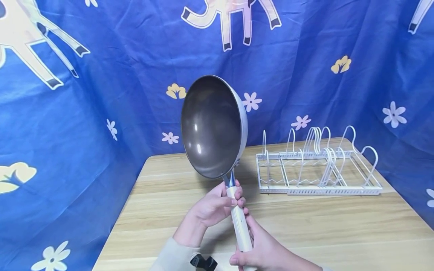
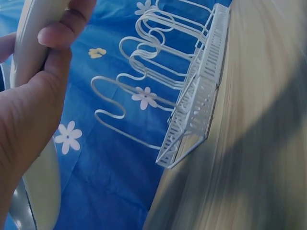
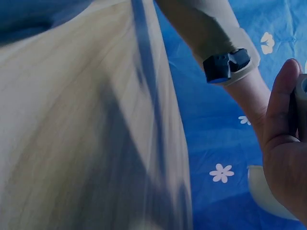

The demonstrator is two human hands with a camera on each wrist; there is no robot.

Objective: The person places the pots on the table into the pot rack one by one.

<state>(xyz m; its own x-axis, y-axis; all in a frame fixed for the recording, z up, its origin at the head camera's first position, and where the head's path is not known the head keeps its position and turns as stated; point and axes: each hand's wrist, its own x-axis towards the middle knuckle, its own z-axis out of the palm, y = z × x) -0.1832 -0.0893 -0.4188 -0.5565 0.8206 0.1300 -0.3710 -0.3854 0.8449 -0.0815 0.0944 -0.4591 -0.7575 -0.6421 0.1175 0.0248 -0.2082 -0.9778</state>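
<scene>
A deep wok (image 1: 211,128) with a dark inside and a pale outside is held up over the table, its bowl tipped upright and facing left. My left hand (image 1: 215,205) grips the upper part of the pale handle (image 1: 241,229), just below the metal neck. Lower down, my right hand (image 1: 259,244) holds the handle's end. In the left wrist view, the left hand (image 2: 36,100) has its thumb and fingers around the handle (image 2: 36,38). The right wrist view shows the right hand (image 3: 288,153) around the handle's hollow end (image 3: 302,88), with the pale bowl (image 3: 268,196) partly hidden behind it.
A white wire rack (image 1: 318,188) with several upright loops stands at the table's back right. The wooden table (image 1: 162,210) meets a blue patterned curtain (image 1: 142,94) at the back and sides. A small black device (image 1: 203,262) sits at the left wrist.
</scene>
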